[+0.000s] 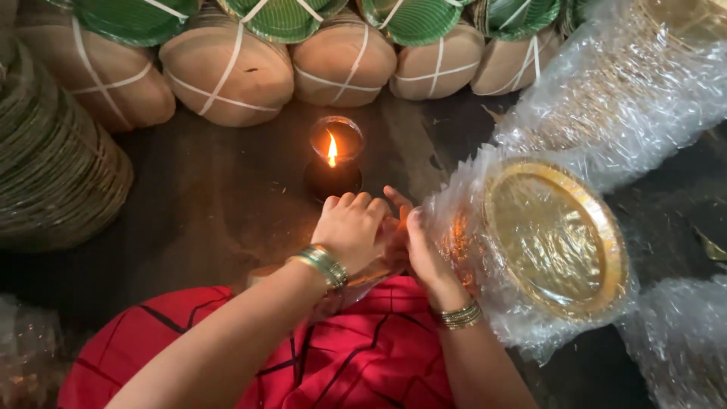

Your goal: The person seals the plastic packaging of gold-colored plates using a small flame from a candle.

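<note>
While the small oil lamp point(333, 159) burns with a little flame, both hands meet just below it, close to the person's red cloth point(363, 356). This is the only view, from the head, looking down.

Take the lamp as the mark. The left hand point(352, 227) sits right under the lamp, curled with its fingers bent down, and it seems to pinch the edge of clear plastic wrap; what is inside its grip is hidden. The right hand point(424, 246) is just to the right of it, touching it, and it is closed on the end of the wrapped stack of gold plates point(556, 238). That stack lies below and to the right of the lamp. Its long side runs from the hands out to the right, with the round gold face turned up toward the camera. So the stack lies to the right of both hands, and the right hand is the nearer one.

Above the lamp, a row of tied brown bundles point(227, 76) stands with green plates point(280, 15) on top. Far left of the lamp lies a stack of leaf plates point(53, 174). Up and right of the lamp lies another plastic-wrapped stack point(628, 83). All rest on a dark floor point(219, 204).
</note>
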